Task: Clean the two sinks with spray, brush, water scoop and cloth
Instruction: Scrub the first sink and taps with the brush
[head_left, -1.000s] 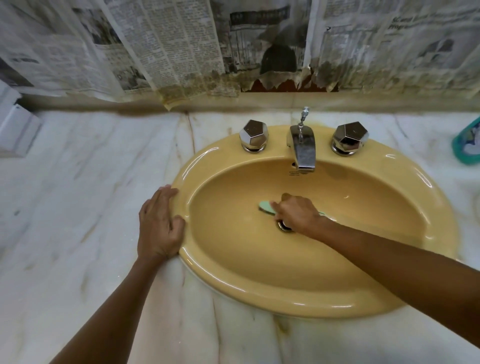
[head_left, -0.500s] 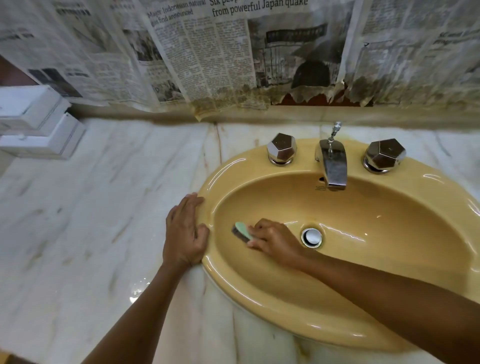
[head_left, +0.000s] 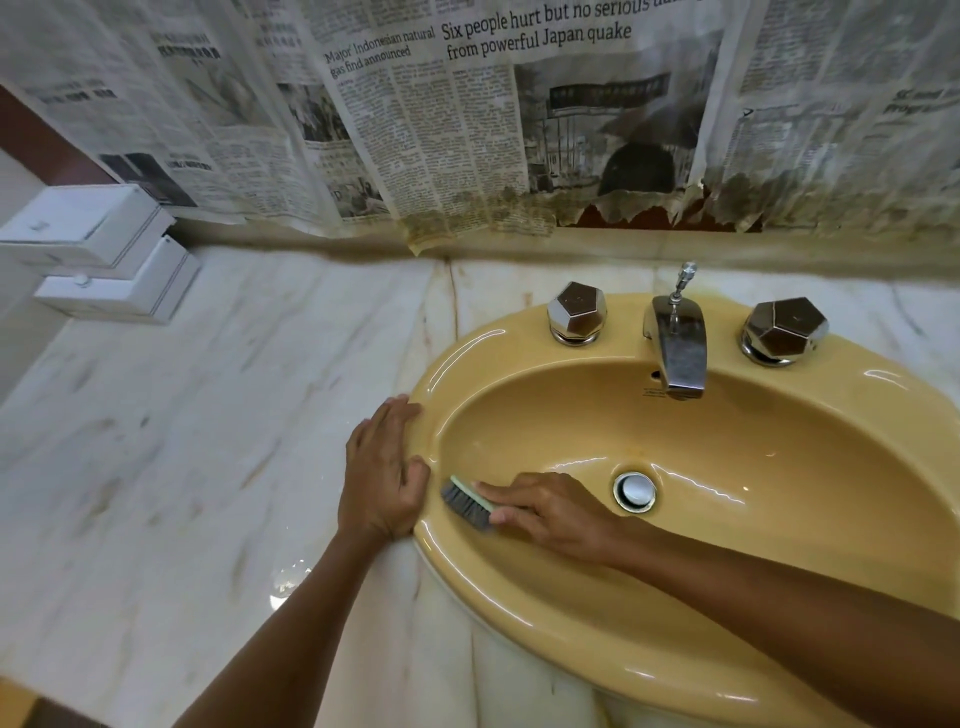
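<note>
Gripping a green-backed scrub brush (head_left: 467, 502), the right hand (head_left: 553, 514) presses its grey bristles against the left inner wall of the mustard-yellow sink (head_left: 597, 618), left of the chrome drain (head_left: 634, 491). With fingers flat and close together, the left hand (head_left: 382, 475) rests on the sink's left rim and the marble counter (head_left: 182, 441). Behind the basin stand the faucet (head_left: 678, 343) and two faceted knobs.

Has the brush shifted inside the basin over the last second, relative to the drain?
Yes. The brush was over the drain a second ago; now it sits well left of it, at the basin's left wall beside the left hand.
</note>
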